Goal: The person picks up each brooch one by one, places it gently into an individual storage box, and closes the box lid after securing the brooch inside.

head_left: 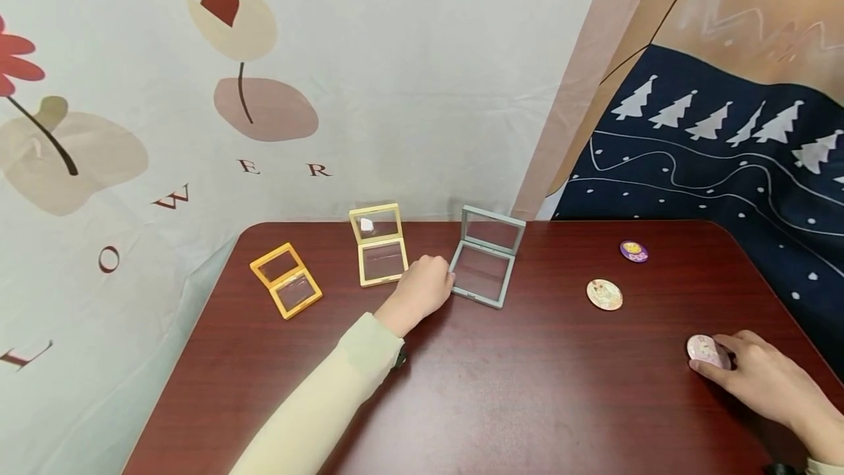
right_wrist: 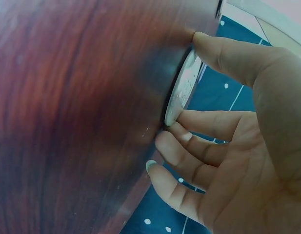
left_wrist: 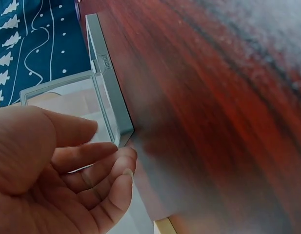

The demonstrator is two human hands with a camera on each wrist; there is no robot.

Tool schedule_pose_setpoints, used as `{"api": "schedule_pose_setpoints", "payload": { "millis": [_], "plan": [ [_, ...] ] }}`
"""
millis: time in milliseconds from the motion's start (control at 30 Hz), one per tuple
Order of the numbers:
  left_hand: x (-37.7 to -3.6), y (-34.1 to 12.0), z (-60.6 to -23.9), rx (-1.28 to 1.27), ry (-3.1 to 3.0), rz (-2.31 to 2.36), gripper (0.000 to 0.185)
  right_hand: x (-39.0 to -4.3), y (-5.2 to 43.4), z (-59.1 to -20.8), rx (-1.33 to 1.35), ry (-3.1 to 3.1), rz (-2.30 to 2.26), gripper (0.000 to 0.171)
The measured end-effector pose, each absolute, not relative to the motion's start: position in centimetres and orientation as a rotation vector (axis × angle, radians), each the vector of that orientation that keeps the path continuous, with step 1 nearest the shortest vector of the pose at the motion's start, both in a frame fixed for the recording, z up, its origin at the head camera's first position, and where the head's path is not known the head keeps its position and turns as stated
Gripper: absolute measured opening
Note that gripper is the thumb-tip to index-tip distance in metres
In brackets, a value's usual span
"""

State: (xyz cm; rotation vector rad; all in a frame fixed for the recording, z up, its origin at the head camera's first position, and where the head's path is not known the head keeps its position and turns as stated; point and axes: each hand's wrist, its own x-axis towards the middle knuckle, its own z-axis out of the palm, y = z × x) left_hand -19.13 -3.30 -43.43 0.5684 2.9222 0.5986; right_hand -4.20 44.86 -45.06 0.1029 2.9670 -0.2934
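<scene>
A grey square display case (head_left: 486,256) stands open on the dark red table (head_left: 527,394), its lid tilted up at the back. My left hand (head_left: 448,281) rests at the case's near-left corner, its loosely curled fingers (left_wrist: 122,155) touching the grey frame (left_wrist: 111,92) and its thumb over the clear film. At the table's right front, my right hand (head_left: 702,358) pinches a pink round badge (head_left: 704,347) that lies on the wood. In the right wrist view the thumb (right_wrist: 213,46) and a finger hold the badge (right_wrist: 182,87) by its rim.
A pale yellow open case (head_left: 379,244) and an orange open case (head_left: 286,279) lie left of the grey one. A cream badge (head_left: 604,294) and a purple badge (head_left: 633,251) lie on the right half. Printed cloths hang behind the table.
</scene>
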Motion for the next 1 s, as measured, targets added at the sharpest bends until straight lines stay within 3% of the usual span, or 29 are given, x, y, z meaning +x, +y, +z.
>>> {"api": "schedule_pose_setpoints", "payload": {
  "millis": [433,1000],
  "plan": [
    [-19.9,-2.8,-44.0,0.562,2.901,0.552,0.026,-4.3,44.4,-45.1,0.129,3.064,-0.354,0.067],
    [-18.7,-3.0,-43.7,0.509,2.863,0.598,0.034,-5.1,42.0,-44.4,0.049,3.306,-0.508,0.054]
  ]
}}
